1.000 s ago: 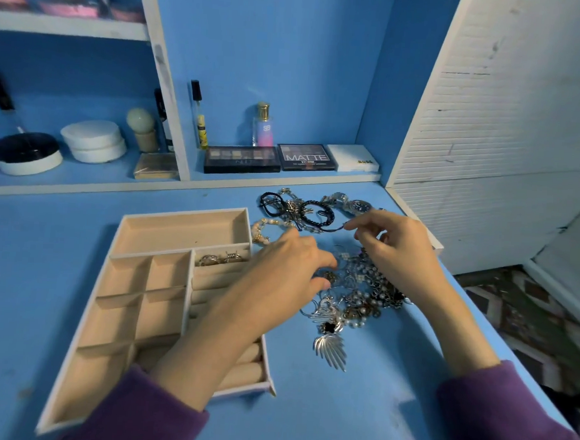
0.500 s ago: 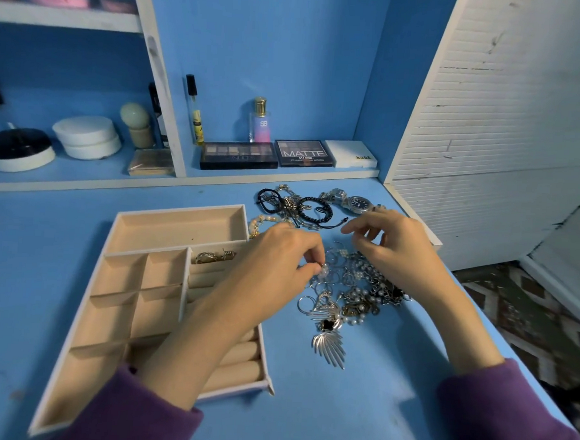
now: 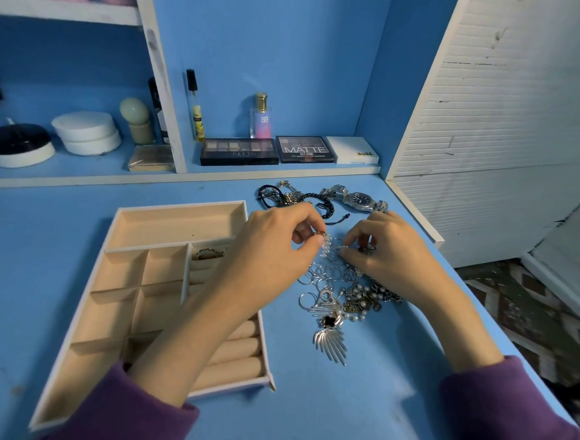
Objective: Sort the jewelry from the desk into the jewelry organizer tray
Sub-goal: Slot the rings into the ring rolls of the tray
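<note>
**Both hands on one strand above the pile**

1. Tray [image 3: 179, 220]: lies on the left half of the desk [image 3: 340, 408], its near-right corner close to the front edge. One ring [image 3: 208, 253] sits at the far end of the roll section. The other compartments in view hold nothing, though the left forearm covers part of the roll section.

2. Pile [image 3: 340, 288]: loose hoops, pearls and chains lie right of the tray, towards the right edge. A wing pendant [image 3: 331, 343] lies at the pile's near end. A watch [image 3: 359, 200] and black bracelets [image 3: 279, 196] lie beyond it, near the back edge.

3. Left hand [image 3: 274, 242]: fingers curled, thumb and forefinger pinching the beaded end of a strand [image 3: 327, 246] over the far part of the pile.

4. Right hand [image 3: 390, 254]: fingers curled, fingertips pinching a thin wire that appears to be the other end of the same strand. The join is too small to confirm.

5. The hands are close together, with the strand between them. Whether it still touches the pile cannot be determined.

6. Shelf behind the back edge: two palettes [image 3: 239, 151] lying flat and a bottle [image 3: 262, 119] standing upright.
</note>
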Motion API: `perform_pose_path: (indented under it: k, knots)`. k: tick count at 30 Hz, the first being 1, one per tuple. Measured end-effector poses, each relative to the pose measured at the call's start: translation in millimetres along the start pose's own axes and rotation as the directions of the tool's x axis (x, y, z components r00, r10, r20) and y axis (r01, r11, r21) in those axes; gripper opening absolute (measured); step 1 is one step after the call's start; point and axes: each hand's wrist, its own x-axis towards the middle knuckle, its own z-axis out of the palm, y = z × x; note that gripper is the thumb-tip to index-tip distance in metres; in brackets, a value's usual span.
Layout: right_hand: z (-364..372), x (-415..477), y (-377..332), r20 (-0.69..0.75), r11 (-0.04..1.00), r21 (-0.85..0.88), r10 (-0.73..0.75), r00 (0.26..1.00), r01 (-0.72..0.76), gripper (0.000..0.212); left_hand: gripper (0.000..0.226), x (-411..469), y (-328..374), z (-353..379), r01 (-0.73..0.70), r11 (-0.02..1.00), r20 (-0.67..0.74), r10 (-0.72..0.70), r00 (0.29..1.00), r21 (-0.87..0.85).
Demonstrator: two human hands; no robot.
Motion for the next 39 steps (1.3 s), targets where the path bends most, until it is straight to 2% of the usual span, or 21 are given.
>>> perform_pose_path:
  k: [7, 12, 17, 21, 26, 32, 37, 39]
  knots:
    - [-6.1, -0.9, -5.2, -0.122, 0.982, 0.184, -0.007, 0.993, 0.03, 0.003, 0.007, 1.1, -1.5, -0.4, 0.014, 1.0, -0.013, -0.014, 1.0, 0.002]
    - [-8.6, -1.8, -9.3, -0.118, 0.92, 0.393, 0.057, 0.991, -0.006, 0.007, 0.009, 0.1, -1.3, -1.9, 0.015, 1.0, -0.024, -0.014, 1.0, 0.019]
    - [-11.4, -1.5, -10.4, -0.089, 0.835, 0.549, 0.105, 0.99, -0.039, 0.004, 0.012, 0.9, 0.0, -3.5, 0.025, 0.999, -0.054, -0.027, 0.998, -0.039]
    - [-13.0, -2.1, -11.0, -0.07, 0.792, 0.608, 0.114, 0.991, -0.048, 0.005, 0.012, 2.4, -0.1, -3.8, 0.048, 0.994, -0.039, -0.052, 0.998, -0.098]
    - [-9.9, -2.0, -9.5, -0.054, 0.836, 0.546, 0.113, 0.992, -0.065, 0.005, 0.015, -0.5, 0.3, -4.5, 0.08, 0.996, 0.075, -0.078, 0.994, -0.029]
    - [-8.1, -2.1, -9.0, 0.029, 0.907, 0.409, 0.101, 0.994, -0.105, 0.008, 0.016, -3.5, 1.4, -4.5, 0.087, 0.995, 0.391, -0.097, 0.915, 0.045]
    - [-2.9, -2.9, -7.4, 0.065, 0.986, 0.164, 0.027, 0.998, -0.038, 0.009, 0.019, -4.2, 1.4, -4.1, 0.065, 0.993, 0.437, -0.103, 0.894, 0.101]
    - [-1.1, -0.9, -4.4, 0.031, 0.991, 0.132, 0.02, 0.999, -0.024, 0.01, 0.019, -4.4, 1.4, -4.1, 0.056, 0.992, 0.445, -0.101, 0.89, 0.112]
